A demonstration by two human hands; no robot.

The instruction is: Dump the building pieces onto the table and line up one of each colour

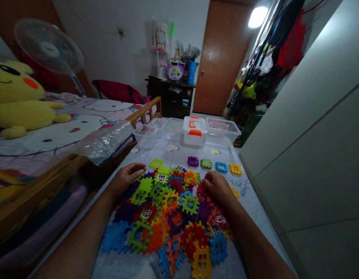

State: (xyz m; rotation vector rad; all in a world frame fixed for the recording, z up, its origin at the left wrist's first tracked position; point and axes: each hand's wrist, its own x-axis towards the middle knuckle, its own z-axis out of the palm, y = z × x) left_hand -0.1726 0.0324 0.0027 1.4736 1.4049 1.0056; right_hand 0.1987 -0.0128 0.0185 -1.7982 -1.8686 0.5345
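Note:
A heap of colourful plastic interlocking blocks lies in front of me, toothed squares in green, red, blue, orange, yellow and purple, some with window grilles. My left hand (pixel 128 179) rests at the heap's left edge, fingers stretched out beside a lime green block (pixel 145 183). On the opposite side, my right hand (pixel 216 185) has its fingers curled down against red blocks; what lies under the fingertips is hidden. Beyond the heap stand a purple block (pixel 193 161), a green block (pixel 206 164), a blue block (pixel 221 167) and a yellow block (pixel 235 169) in a row.
Clear plastic boxes line the far end: an open one (pixel 146 138) at left, a lidded one with orange latches (pixel 194 133), another (pixel 222 131) at right. A wooden bed rail (pixel 141 114) borders the left side, a pale cabinet (pixel 318 155) the right.

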